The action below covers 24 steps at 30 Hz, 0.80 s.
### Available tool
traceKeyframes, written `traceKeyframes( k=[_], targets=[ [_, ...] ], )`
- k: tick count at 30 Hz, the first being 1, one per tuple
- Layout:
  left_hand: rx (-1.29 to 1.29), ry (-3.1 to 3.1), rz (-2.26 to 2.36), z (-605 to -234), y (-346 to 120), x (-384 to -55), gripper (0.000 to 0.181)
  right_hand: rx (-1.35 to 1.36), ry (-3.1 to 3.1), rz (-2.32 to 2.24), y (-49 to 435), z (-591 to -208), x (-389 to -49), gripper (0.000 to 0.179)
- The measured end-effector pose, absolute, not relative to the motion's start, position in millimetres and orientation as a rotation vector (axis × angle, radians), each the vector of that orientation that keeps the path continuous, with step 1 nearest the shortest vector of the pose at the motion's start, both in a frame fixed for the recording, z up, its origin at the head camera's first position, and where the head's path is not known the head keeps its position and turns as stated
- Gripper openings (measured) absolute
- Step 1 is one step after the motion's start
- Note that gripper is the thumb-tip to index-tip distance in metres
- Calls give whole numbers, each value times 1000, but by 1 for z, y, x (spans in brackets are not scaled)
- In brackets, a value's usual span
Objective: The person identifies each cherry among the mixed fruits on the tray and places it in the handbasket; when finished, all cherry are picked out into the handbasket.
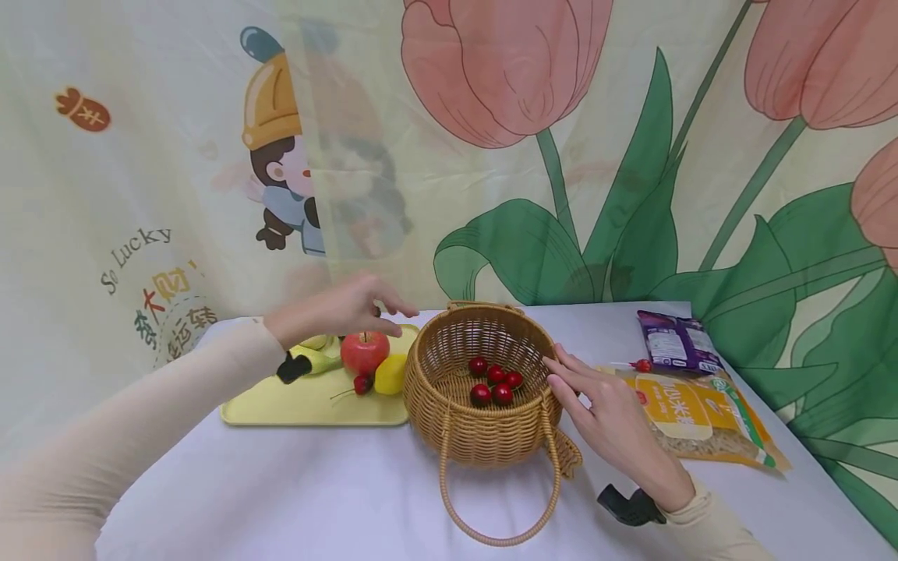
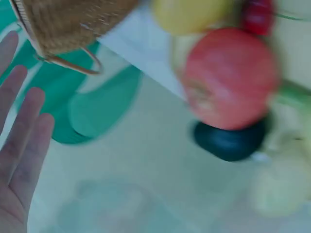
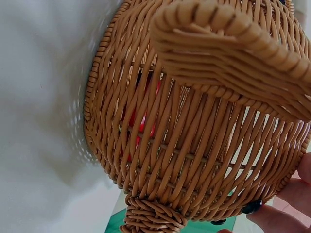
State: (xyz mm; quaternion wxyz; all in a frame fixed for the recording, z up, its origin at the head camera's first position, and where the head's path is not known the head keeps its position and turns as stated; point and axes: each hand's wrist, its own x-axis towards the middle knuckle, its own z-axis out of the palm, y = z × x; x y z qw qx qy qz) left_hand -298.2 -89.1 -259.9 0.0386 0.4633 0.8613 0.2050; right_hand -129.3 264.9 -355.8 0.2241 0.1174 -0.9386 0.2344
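Note:
A brown wicker basket (image 1: 484, 436) stands mid-table with several red cherries (image 1: 501, 393) inside, its front handle (image 1: 501, 541) folded down toward me. My right hand (image 1: 610, 409) holds the basket's right rim; in the right wrist view its fingers (image 3: 282, 218) lie on the outer weave beside a black bead. Over the yellow tray (image 1: 316, 417), my left hand (image 1: 358, 304) hovers with spread, relaxed fingers and nothing in them. Below it sit a red apple (image 1: 365, 354), a yellow lemon (image 1: 390, 375) and a stemmed cherry (image 1: 362, 384). A dark rounded thing (image 2: 231, 141) lies behind the apple.
A banana (image 1: 319, 360) and pale green fruit lie at the tray's left part, partly behind the left wrist. On the right are a purple packet (image 1: 677, 343), a yellow bag of grain (image 1: 708, 421) and a small red item (image 1: 641, 365). A printed curtain (image 1: 456, 179) hangs behind the table.

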Motion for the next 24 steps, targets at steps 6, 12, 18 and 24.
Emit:
traceKeyframes(
  k=[6, 12, 18, 24],
  targets=[
    [1324, 2731, 707, -300, -145, -292, 32, 352, -2571, 628, 266, -354, -131, 39],
    [1259, 2790, 600, -346, -175, -279, 39, 352, -2579, 623, 266, -355, -131, 39],
    [1315, 2890, 474, -371, -179, -273, 38, 357, -2568, 631, 264, -354, -129, 38],
    [1233, 2932, 440, -383, -176, -272, 36, 356, -2569, 632, 265, -356, -130, 38]
  ],
)
